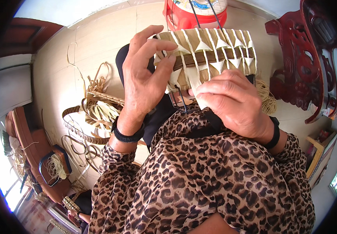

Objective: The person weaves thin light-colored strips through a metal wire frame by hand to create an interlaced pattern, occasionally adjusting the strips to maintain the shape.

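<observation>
In front of me is a panel of flat brown strips [193, 59], crossed by twisted white cords and dotted with small pale folded triangles. It is held on a frame with thin black rods [195, 13]. My left hand [147, 72] is at the panel's left end, fingers apart, with the thumb resting by its surface. A pale flat strip [194, 80] runs down from the panel's middle. My right hand [233, 95] pinches the strip's lower part at the near edge. The fingertips of this hand are partly hidden.
A red stool [217, 21] stands beyond the panel. Carved dark wooden furniture [293, 58] is at right, near a bundle of straw-coloured strands [268, 95]. Loose strips and braids [102, 117] lie on the left floor, beside a brown bench [36, 152]. Another person's hand [73, 213] shows at lower left.
</observation>
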Motion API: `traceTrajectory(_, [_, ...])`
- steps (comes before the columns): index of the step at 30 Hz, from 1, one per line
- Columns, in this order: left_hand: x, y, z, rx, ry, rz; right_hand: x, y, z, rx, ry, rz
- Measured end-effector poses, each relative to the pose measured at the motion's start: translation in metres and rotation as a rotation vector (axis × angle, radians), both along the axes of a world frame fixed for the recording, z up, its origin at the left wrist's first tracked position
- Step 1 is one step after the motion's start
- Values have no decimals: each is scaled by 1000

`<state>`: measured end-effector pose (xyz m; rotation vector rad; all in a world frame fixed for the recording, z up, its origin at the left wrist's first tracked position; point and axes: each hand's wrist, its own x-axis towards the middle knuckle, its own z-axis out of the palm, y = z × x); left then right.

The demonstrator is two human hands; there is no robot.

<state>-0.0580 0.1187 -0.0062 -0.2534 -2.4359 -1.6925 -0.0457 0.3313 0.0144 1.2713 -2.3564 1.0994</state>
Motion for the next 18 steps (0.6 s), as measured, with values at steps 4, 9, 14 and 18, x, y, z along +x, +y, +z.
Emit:
traceTrajectory(4, [9, -1, 4, -193, 245, -97, -1, 2, -7, -194, -293, -54])
traceTrajectory(9, [12, 7, 5, -315, 247, -100, -13, -1, 0, -329, -707, -78])
traceTrajectory(14, [11, 9, 5, -343, 283, -31, -26, -5, 11, -376, -975, -154])
traceTrajectory(18, [14, 14, 8, -349, 262, 8, -29, -7, 14, -379, -1084, -208])
